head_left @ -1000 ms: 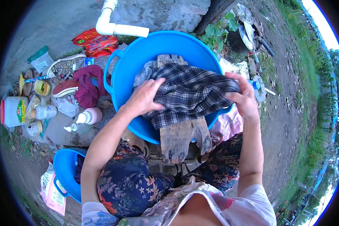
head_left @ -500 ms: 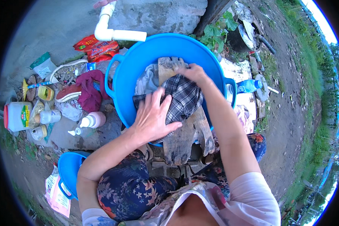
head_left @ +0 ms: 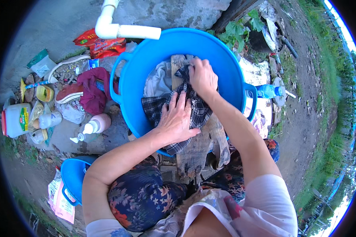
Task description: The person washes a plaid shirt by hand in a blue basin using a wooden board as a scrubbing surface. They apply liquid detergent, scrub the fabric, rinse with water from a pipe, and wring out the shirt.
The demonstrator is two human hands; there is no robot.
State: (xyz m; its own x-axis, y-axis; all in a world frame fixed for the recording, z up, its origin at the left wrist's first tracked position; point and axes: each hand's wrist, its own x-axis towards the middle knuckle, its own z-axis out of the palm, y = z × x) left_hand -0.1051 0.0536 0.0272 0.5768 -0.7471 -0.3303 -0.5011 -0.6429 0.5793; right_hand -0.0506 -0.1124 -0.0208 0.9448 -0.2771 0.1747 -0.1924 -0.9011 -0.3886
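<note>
A black-and-white checked cloth garment (head_left: 154, 108) lies bunched over a worn wooden washboard (head_left: 194, 158), which leans inside a large blue tub (head_left: 190, 39). My left hand (head_left: 176, 120) rests flat on the cloth with its fingers spread. Closed around a bunched upper end of the same garment, my right hand (head_left: 203, 77) is near the top of the board. Pale wet cloth (head_left: 157, 81) sits in the tub to the left of the washboard.
A white pipe (head_left: 134, 31) juts out above the tub's far rim. To the left are a pink pump bottle (head_left: 101, 123), maroon cloth (head_left: 93, 89), shoes and several containers. A smaller blue tub (head_left: 73, 177) stands at lower left, a plastic bottle (head_left: 269, 91) at right.
My right hand has closed on the garment and pulled a bunched part of it up the board. My left hand has stayed spread on the cloth. The view has shifted slightly.
</note>
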